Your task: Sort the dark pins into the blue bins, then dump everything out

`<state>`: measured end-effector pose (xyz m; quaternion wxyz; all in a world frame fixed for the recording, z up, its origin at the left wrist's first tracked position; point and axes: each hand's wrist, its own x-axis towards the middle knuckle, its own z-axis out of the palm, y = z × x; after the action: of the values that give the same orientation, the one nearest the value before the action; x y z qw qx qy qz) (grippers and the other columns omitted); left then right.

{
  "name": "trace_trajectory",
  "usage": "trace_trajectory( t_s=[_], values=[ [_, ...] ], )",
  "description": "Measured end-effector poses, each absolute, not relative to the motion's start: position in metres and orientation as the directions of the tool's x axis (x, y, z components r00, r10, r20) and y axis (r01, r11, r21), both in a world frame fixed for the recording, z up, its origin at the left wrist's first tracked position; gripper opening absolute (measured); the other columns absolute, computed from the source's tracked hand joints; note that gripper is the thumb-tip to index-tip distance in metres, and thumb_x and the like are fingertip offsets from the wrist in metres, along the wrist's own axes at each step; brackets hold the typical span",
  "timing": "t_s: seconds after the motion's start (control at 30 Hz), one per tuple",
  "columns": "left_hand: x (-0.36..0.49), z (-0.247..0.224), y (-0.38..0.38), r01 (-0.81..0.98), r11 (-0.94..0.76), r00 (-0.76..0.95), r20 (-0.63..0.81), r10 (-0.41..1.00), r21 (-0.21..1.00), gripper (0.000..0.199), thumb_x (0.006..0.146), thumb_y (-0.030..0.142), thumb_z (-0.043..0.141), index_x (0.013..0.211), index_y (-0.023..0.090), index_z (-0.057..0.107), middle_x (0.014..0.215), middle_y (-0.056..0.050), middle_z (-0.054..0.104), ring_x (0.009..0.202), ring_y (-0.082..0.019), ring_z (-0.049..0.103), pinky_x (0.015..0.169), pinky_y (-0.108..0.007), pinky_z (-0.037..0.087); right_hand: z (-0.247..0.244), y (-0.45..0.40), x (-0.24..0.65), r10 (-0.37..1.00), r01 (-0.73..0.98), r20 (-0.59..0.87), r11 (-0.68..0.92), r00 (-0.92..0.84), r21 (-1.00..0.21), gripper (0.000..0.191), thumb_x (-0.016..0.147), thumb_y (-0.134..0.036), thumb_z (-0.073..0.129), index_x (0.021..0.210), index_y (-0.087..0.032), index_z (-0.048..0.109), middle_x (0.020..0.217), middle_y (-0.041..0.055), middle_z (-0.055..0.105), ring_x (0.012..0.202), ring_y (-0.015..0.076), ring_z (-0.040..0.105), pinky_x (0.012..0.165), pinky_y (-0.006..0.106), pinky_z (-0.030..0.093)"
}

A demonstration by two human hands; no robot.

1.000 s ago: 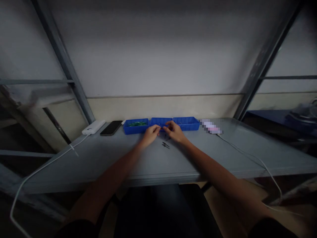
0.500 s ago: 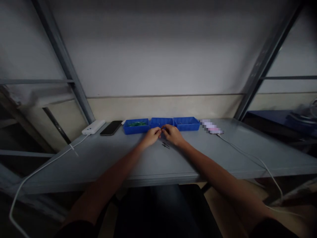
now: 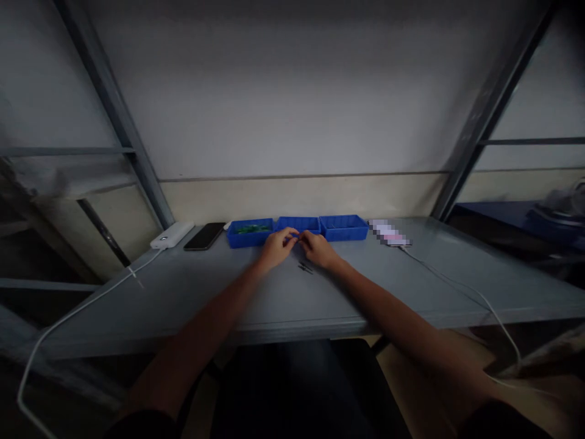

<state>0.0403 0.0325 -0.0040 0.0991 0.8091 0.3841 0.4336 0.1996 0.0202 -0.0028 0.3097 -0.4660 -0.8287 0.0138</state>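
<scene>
My left hand [image 3: 278, 248] and my right hand [image 3: 317, 249] meet in front of the middle blue bin [image 3: 299, 223], their fingertips close together. Both hands have bent, pinched fingers around something too small and dark to name. On the table just below them lie a few thin dark pieces [image 3: 305, 267], like small pins or screws. To the left, a blue bin [image 3: 250, 240] holds green pieces [image 3: 253, 228]. The right blue bin [image 3: 345, 233] has a few thin items in it, too small to make out.
A white power bank [image 3: 172, 235] with a cable and a dark phone [image 3: 205, 236] lie at the left of the grey table [image 3: 274, 302]. Another phone [image 3: 390, 234], lit and plugged in, lies at the right, its cable [image 3: 450, 280] running over the front edge. Metal posts stand at both sides.
My left hand's fingers have shifted up slightly and spread a little at the fingertips. My right hand stays nearly in place, and the dark pieces have not moved.
</scene>
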Motion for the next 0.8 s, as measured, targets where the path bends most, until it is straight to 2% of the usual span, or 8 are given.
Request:
trace_trajectory(
  t_s=[0.17,0.4,0.63,0.8],
  values=[
    [0.041,-0.0028,0.0298,0.573,-0.712,0.397,0.622,0.675,0.407,0.016,0.078,0.018,0.05,0.09,0.019,0.061,0.081,-0.002,0.066,0.069,-0.012,0.059,0.066,-0.023,0.046,-0.0054,0.0226,0.2012,0.786,0.778,0.49,0.556,-0.378,-0.291,0.018,0.086,-0.022,0.04,0.093,-0.015,0.055,0.084,0.0093,0.064,0.073,0.0157,0.057,0.062,0.023,0.033],
    [0.0341,-0.0018,0.0353,0.609,-0.674,0.311,0.656,0.688,0.419,0.013,0.08,0.022,0.05,0.088,0.019,0.06,0.082,-0.003,0.067,0.078,-0.014,0.062,0.07,-0.024,0.047,-0.0026,0.0206,0.2008,0.761,0.715,0.528,0.601,-0.376,-0.358,0.017,0.086,-0.023,0.041,0.093,-0.015,0.054,0.081,0.0061,0.063,0.067,0.0125,0.054,0.06,0.021,0.033],
    [0.0328,0.0,0.0347,0.649,-0.65,0.287,0.664,0.691,0.396,0.019,0.084,0.029,0.045,0.086,0.018,0.06,0.078,-0.003,0.066,0.072,-0.013,0.059,0.066,-0.022,0.043,-0.0006,0.0208,0.2033,0.788,0.761,0.534,0.539,-0.306,-0.36,0.018,0.086,-0.028,0.042,0.091,-0.017,0.055,0.077,0.0054,0.063,0.066,0.0136,0.054,0.06,0.022,0.033],
    [0.0322,0.0025,0.0314,0.701,-0.605,0.278,0.636,0.72,0.378,0.025,0.086,0.033,0.04,0.081,0.017,0.059,0.071,-0.002,0.063,0.064,-0.012,0.055,0.061,-0.021,0.038,0.004,0.0196,0.2047,0.779,0.759,0.535,0.553,-0.326,-0.343,0.023,0.087,-0.029,0.039,0.084,-0.017,0.058,0.075,0.0045,0.063,0.066,0.0127,0.053,0.06,0.022,0.033]
  ],
)
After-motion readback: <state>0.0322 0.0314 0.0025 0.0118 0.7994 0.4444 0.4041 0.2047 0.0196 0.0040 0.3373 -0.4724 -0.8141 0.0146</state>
